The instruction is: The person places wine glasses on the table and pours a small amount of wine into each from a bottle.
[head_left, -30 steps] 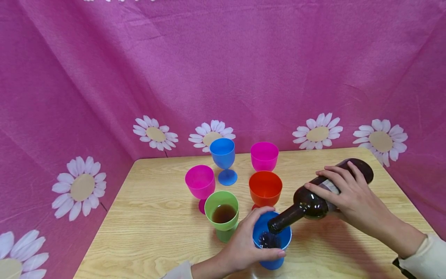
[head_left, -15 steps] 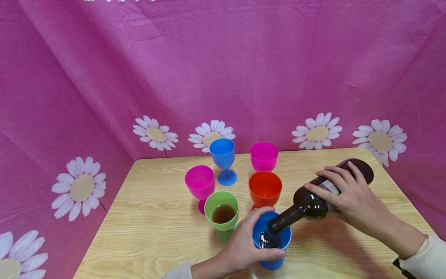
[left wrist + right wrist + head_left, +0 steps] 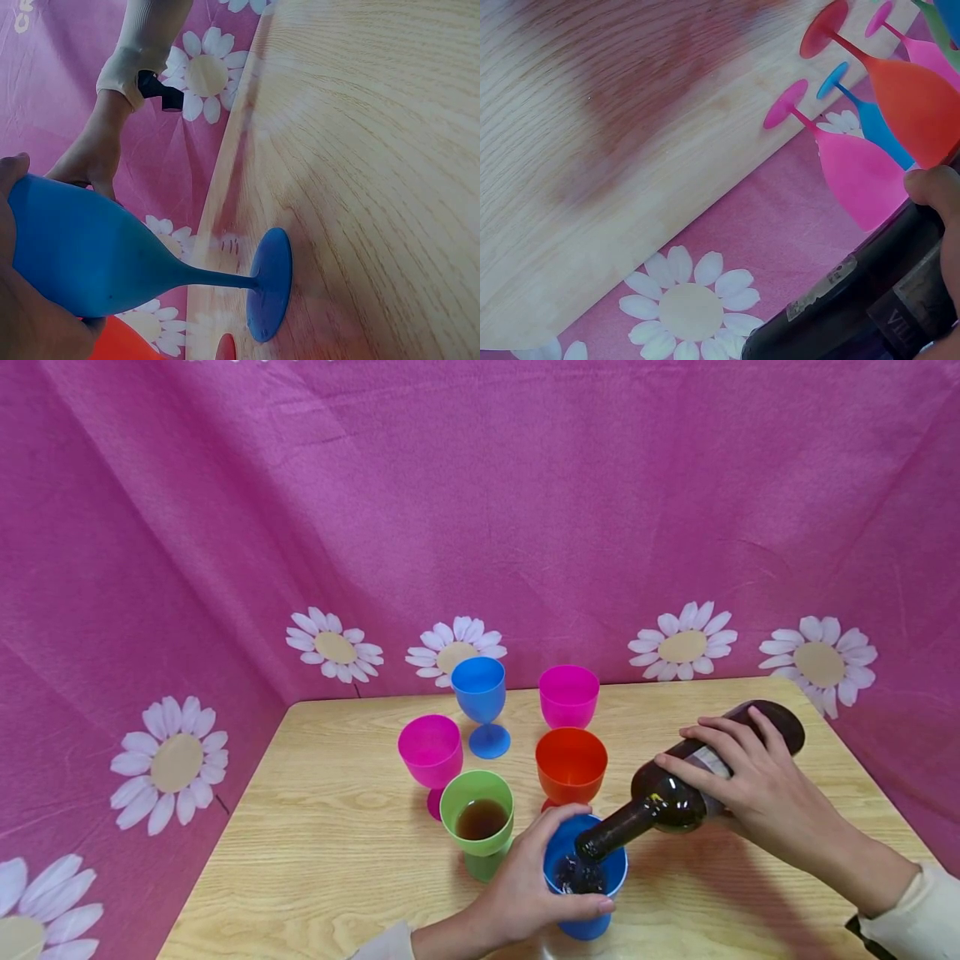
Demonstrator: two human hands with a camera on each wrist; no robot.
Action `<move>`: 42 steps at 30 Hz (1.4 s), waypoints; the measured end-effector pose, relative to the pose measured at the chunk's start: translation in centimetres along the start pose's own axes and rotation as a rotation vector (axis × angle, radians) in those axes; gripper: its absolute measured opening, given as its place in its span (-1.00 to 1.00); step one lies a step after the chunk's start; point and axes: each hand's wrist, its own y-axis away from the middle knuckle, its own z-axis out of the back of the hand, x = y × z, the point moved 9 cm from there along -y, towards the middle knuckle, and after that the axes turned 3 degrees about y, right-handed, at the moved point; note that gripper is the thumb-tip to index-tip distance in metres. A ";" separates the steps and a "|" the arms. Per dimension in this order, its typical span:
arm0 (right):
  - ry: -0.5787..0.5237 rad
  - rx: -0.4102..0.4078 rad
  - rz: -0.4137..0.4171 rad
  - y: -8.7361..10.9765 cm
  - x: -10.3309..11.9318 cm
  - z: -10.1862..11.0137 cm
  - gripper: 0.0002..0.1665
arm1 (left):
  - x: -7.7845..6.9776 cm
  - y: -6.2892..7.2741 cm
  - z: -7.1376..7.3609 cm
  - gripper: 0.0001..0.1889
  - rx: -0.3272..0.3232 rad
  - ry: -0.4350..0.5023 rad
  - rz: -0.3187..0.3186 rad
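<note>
Around the bowl of a blue goblet (image 3: 587, 928) at the front of the table, my left hand (image 3: 525, 887) keeps its grip, thumb on the near side and fingers on the far side. The goblet's foot stands on the table in the left wrist view. My right hand (image 3: 767, 793) grips a dark wine bottle (image 3: 670, 797) by its labelled body, tilted neck down to the left. The bottle's mouth is over the goblet's bowl, where dark liquid stirs. Left of the goblet is a green goblet (image 3: 477, 810) with brown liquid in it; behind is an orange goblet (image 3: 572, 767).
Farther back on the wooden table (image 3: 315, 827) stand a pink goblet (image 3: 431, 752) at left, another blue goblet (image 3: 478, 690) and another pink goblet (image 3: 569, 697). A magenta cloth (image 3: 480, 510) with daisies hangs behind and beside the table.
Both hands, the bottle and the goblets hold their places. Only the surface of the dark liquid in the gripped blue goblet shifts and ripples.
</note>
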 end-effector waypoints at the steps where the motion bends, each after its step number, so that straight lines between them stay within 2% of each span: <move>1: 0.001 -0.010 0.003 0.0 0.0 0.1 -0.25 | 0.0 0.0 0.0 -0.23 0.000 -0.001 0.001; 18: -0.004 -0.026 0.009 -0.2 0.0 0.2 -0.24 | 0.1 0.0 0.0 -0.24 0.003 0.009 0.019; 24: -0.002 -0.002 0.002 -0.1 0.1 0.1 -0.24 | 0.1 0.0 0.0 -0.24 0.003 0.008 0.008; 42: 0.004 -0.041 0.015 -0.2 0.2 0.4 -0.25 | -0.1 0.0 0.0 -0.23 0.002 0.001 -0.012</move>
